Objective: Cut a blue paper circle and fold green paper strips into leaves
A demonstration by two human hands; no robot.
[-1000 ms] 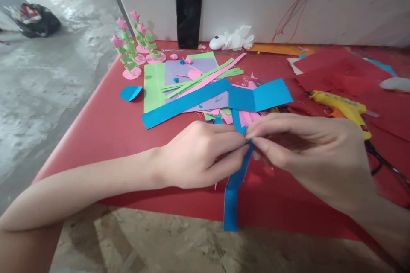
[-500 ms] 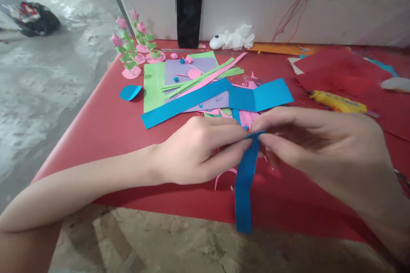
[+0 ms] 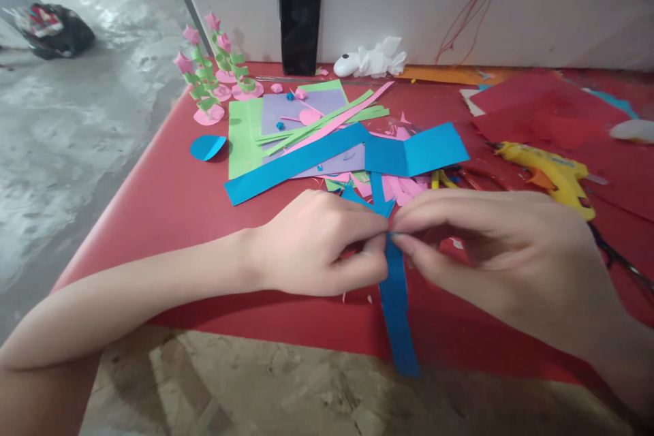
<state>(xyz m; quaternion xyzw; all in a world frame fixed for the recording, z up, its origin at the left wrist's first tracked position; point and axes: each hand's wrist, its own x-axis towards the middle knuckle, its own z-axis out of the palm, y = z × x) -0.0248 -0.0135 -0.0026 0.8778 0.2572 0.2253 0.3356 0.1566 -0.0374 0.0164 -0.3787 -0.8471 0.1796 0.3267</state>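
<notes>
A blue paper strip hangs down past the table's front edge, its upper end pinched between both my hands. My left hand grips that end from the left with thumb and fingers pressed together. From the other side my right hand pinches the same end between thumb and forefinger. The fingertips almost meet and hide the top of the strip. Just beyond them lie a long blue paper piece, a folded wider blue piece and small blue and pink scraps.
Pink and green paper flowers stand at the back left, near a blue paper disc. A black phone leans on the wall. A yellow glue gun lies on the right, by red paper sheets. Green strips lie mid-table.
Both hands have come slightly lower with the pinched end. The strip's hanging end has swung to the right. More of the glue gun shows now.
</notes>
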